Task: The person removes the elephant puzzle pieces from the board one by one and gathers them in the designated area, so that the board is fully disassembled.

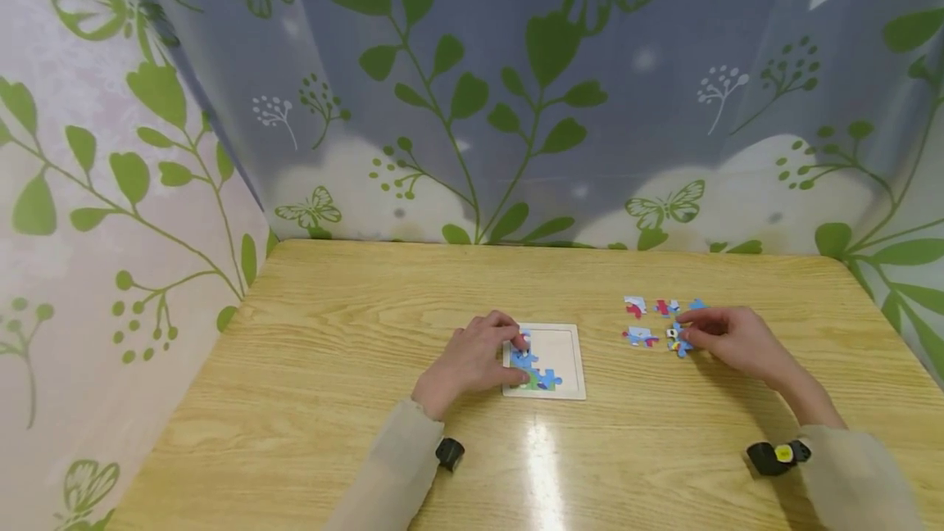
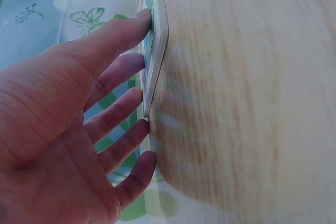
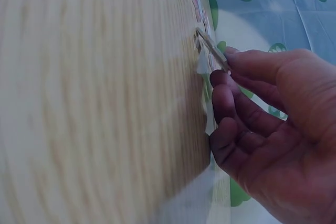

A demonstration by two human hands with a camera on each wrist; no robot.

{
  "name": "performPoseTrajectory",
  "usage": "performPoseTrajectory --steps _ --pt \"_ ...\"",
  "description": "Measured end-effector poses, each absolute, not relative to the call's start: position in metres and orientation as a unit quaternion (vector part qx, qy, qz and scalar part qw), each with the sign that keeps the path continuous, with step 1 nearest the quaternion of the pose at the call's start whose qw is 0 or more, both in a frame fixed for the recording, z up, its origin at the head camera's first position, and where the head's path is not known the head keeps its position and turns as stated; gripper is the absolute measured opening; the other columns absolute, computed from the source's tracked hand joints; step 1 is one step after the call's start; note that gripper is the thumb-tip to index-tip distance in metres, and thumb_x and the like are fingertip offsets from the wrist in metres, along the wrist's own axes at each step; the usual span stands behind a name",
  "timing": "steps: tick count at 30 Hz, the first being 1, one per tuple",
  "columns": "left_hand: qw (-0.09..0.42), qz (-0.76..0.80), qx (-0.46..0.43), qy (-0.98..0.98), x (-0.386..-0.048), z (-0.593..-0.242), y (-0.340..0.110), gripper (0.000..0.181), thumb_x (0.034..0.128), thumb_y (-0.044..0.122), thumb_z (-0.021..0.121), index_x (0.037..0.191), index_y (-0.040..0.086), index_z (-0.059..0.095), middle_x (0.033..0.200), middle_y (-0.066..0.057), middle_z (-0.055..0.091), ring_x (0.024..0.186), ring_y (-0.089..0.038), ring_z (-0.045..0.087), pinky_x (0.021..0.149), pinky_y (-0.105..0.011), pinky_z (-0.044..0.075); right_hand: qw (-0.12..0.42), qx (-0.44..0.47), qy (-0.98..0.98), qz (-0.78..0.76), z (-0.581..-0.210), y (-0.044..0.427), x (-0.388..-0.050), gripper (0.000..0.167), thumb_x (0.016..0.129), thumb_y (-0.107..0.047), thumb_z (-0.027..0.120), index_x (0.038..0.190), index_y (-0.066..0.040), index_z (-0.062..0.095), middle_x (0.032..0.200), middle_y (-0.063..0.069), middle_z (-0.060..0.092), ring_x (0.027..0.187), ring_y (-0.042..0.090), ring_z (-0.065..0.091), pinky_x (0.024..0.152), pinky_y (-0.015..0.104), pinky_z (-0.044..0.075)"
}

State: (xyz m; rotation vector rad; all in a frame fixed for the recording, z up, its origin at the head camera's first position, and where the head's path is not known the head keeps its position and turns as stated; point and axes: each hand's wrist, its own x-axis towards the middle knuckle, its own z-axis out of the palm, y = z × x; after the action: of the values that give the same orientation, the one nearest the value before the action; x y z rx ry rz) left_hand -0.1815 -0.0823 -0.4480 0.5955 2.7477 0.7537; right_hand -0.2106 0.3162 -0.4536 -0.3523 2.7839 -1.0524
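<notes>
A shallow square puzzle tray (image 1: pixel 581 363) lies on the table with joined jigsaw pieces (image 1: pixel 548 380) along its left and lower sides; the rest of its base is bare. My left hand (image 1: pixel 468 360) rests on the tray's left part, thumb and fingers spread and touching pieces and rim. To the right, my right hand (image 1: pixel 748 347) pinches a jigsaw piece (image 3: pixel 215 52) between thumb and index finger. In the right wrist view that piece is tilted, one edge close to the table. Its printed face is partly hidden by the fingers.
Loose jigsaw pieces lie near the right hand: a white-and-red one (image 1: pixel 634 306), a red one (image 1: pixel 666 307), a blue-and-white one (image 1: pixel 640 337) and a blue one (image 1: pixel 696 304). The wooden table (image 1: pixel 354 310) ends at a patterned curtain (image 1: pixel 472 105) behind.
</notes>
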Motion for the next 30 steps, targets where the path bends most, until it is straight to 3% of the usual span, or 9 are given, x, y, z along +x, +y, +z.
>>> performPoseTrajectory --steps 14,30 --pt "0.112 0.257 0.201 0.939 -0.181 -0.448 -0.081 0.028 0.0881 0.039 0.080 0.111 0.026 0.070 0.141 0.002 0.054 0.130 -0.028 0.050 0.105 -0.055 0.039 0.061 -0.125 0.937 -0.319 -0.448 0.319 -0.209 0.031 0.100 -0.024 0.067 0.121 -0.001 0.072 0.099 0.009 0.076 0.077 0.002 0.064 0.063 0.025 0.050" --pt "0.108 0.253 0.209 0.939 -0.179 -0.448 -0.081 0.024 0.0897 0.038 0.079 0.107 0.026 0.068 0.140 0.000 0.054 0.129 -0.031 0.051 0.103 -0.059 0.039 0.029 -0.213 0.919 -0.332 -0.443 0.260 -0.195 0.019 0.095 -0.015 0.071 0.112 -0.007 0.076 0.089 0.001 0.072 0.074 0.004 0.066 0.061 0.024 0.051"
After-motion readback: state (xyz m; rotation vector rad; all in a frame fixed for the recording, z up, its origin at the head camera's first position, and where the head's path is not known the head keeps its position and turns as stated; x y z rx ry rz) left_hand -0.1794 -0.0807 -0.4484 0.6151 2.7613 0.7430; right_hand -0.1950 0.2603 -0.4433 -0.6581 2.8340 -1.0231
